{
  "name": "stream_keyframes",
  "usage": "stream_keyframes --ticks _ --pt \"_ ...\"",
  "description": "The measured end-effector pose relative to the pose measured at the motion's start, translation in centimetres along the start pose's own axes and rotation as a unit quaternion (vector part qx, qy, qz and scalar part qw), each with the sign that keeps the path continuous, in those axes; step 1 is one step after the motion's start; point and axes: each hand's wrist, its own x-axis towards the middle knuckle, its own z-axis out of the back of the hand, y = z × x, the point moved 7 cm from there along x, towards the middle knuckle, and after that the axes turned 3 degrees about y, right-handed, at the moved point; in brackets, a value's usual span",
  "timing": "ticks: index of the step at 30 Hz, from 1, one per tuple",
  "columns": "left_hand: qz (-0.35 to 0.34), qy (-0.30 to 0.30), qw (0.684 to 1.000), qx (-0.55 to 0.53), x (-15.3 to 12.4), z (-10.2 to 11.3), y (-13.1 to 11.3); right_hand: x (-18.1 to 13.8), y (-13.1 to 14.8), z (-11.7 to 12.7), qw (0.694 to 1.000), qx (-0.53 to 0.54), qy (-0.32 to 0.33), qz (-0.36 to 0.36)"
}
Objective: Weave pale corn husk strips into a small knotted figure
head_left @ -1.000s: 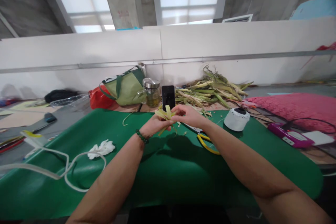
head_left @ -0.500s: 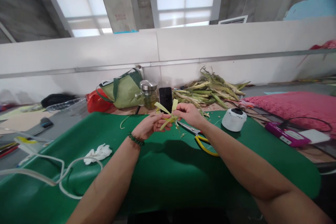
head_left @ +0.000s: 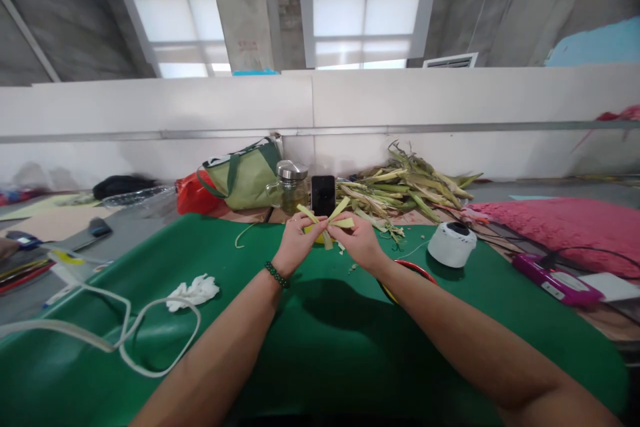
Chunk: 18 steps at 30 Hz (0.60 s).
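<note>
Both my hands are raised over the green mat [head_left: 310, 340], pinching a small bundle of yellow-green leaf strips [head_left: 326, 220] between them. My left hand [head_left: 296, 245], with a dark bead bracelet at the wrist, grips the strips from the left. My right hand [head_left: 358, 240] grips them from the right, fingers closed. Strip ends fan out above and below the fingers. Small leaf scraps [head_left: 353, 268] lie on the mat under the hands.
A pile of green husks [head_left: 405, 185], a black phone [head_left: 323, 194], a lidded glass jar [head_left: 291, 185] and a green bag [head_left: 241, 177] stand behind. A white tape roll [head_left: 452, 245], pink cushion [head_left: 565, 220], purple device [head_left: 555, 278], white cord [head_left: 125, 333], crumpled white tissue [head_left: 195, 291].
Both hands have come closer together and squarer to me around the strips, which now spread in a fan. My right forearm now covers the scissors with yellow handles.
</note>
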Motion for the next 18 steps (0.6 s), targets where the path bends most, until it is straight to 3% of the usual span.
stream_keyframes --ticks 3,8,12,18 --pt "-0.03 0.027 0.997 0.06 0.0 0.1 -0.6 -0.5 0.7 -0.8 0.997 -0.057 0.036 0.043" --pt "-0.015 -0.046 0.973 0.227 -0.7 0.9 -1.2 -0.7 1.6 -0.6 0.989 -0.112 0.04 0.085" --pt "0.004 0.012 0.991 0.131 -0.9 -0.6 -0.8 -0.8 2.0 -0.5 0.989 -0.11 0.028 0.092" --pt "-0.004 0.035 0.999 0.012 -0.5 -1.0 -0.8 -0.3 0.2 -0.4 0.999 0.021 0.022 -0.026"
